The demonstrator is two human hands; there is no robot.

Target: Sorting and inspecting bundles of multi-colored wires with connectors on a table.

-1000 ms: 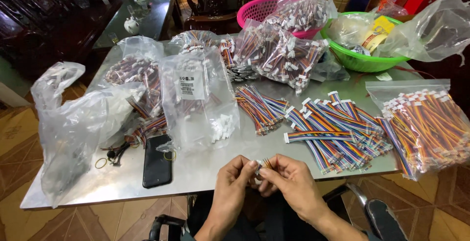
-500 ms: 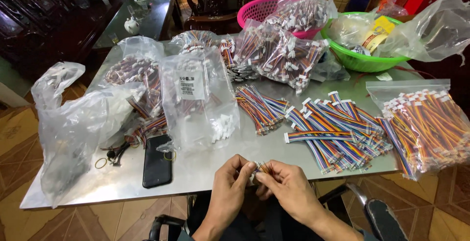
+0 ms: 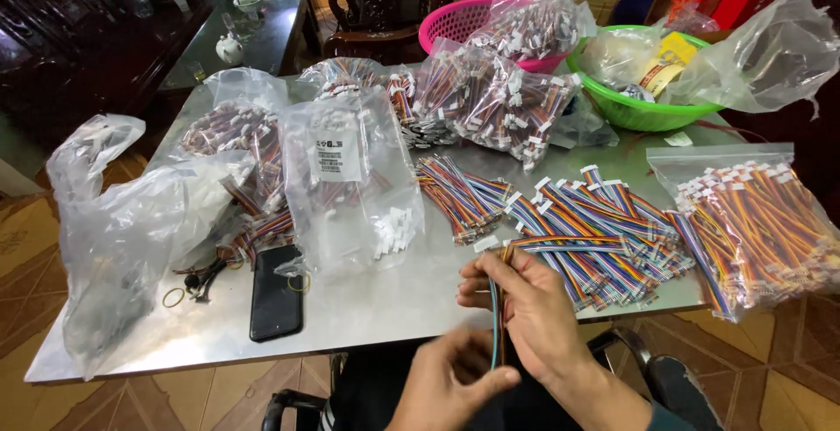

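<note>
Closest in, the left hand [image 3: 451, 383] is blurry, fingers curled near the low end of a rainbow ribbon cable [image 3: 496, 308], can't tell if it's actually gripping. The right hand [image 3: 525, 308] is pinched on that cable just above, holding it upright at the metal table [image 3: 376, 308] edge. Just past it there's a loose pile of cables [image 3: 595, 230], a black phone [image 3: 276, 292] to the left, then clear bags [image 3: 350, 177] and a green basket [image 3: 643, 107] at the back.

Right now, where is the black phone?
In the head view the phone lies flat on the metal table, left of both hands, just below the clear bag of white connectors.
</note>
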